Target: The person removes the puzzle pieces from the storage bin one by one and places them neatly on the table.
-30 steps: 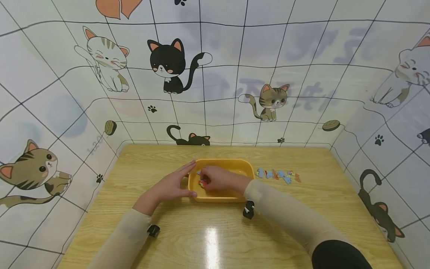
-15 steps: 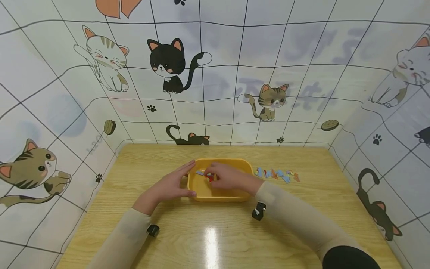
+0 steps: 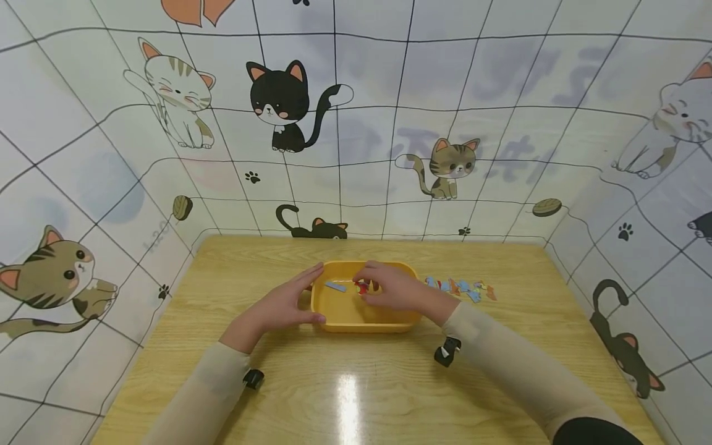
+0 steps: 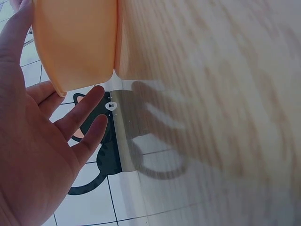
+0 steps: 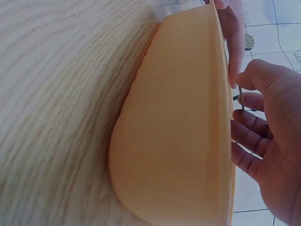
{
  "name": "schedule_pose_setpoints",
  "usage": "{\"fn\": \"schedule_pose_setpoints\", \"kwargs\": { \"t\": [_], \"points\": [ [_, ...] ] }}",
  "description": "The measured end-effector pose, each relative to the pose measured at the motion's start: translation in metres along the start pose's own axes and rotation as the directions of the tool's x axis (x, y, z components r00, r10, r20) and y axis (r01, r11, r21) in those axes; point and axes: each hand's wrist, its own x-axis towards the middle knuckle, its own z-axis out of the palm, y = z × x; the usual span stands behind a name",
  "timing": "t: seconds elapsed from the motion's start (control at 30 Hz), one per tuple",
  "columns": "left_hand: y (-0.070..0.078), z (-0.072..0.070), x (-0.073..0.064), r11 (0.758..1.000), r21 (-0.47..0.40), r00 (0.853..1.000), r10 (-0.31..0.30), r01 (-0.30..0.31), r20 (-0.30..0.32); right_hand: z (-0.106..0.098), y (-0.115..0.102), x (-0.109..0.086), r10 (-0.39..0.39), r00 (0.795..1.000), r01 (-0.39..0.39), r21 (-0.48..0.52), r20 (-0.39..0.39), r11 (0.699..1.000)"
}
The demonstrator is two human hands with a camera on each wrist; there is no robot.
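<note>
A yellow plastic tray (image 3: 364,329) stands on the wooden table. My left hand (image 3: 283,306) rests at its left end, thumb at the near corner and fingertips at the far corner; the fingers look fairly straight and spread in the left wrist view. Over the tray's right half, my right hand (image 3: 392,287) pinches a small flat red piece (image 3: 361,287) with other colours on it. Seen edge-on in the right wrist view, the piece (image 5: 241,100) is thin, between thumb and fingers. A light blue strip (image 3: 335,286) lies on the tray floor at the left.
Right of the tray, several small flat pieces (image 3: 464,288), blue, orange and yellow, lie in a row on the table (image 3: 267,395). A cat-printed sheet (image 3: 367,123) stands behind the table and along its sides.
My right hand has moved rightward within the tray, carrying the red piece away from the left end. The blue strip is now uncovered. My left hand stays put.
</note>
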Motion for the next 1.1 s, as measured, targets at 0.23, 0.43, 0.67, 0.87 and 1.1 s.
{"fn": "schedule_pose_setpoints", "kwargs": {
  "t": [0.23, 0.43, 0.67, 0.87, 1.1],
  "points": [
    [-0.001, 0.000, 0.001, 1.000, 0.003, 1.000, 0.005, -0.005, -0.003, -0.002, 0.005, -0.012, -0.045, 0.997, 0.045, 0.003, -0.065, 0.999],
    [-0.002, 0.000, 0.001, 1.000, 0.000, 1.000, 0.005, -0.005, -0.004, -0.004, 0.009, -0.023, -0.022, 0.996, 0.022, 0.005, -0.092, 1.000],
    [-0.002, 0.001, 0.000, 1.000, 0.003, 1.000, 0.001, -0.001, -0.004, -0.010, 0.011, -0.039, -0.008, 0.984, 0.011, 0.017, -0.175, 1.000],
    [-0.002, 0.001, 0.001, 1.000, 0.004, 1.000, -0.003, 0.003, 0.000, -0.015, 0.017, -0.052, -0.003, 0.972, 0.012, 0.036, -0.237, 0.999],
    [-0.003, 0.001, 0.002, 1.000, 0.007, 1.000, 0.004, -0.004, 0.000, -0.020, 0.026, -0.067, 0.004, 0.955, 0.007, 0.037, -0.296, 0.999]
  ]
}}
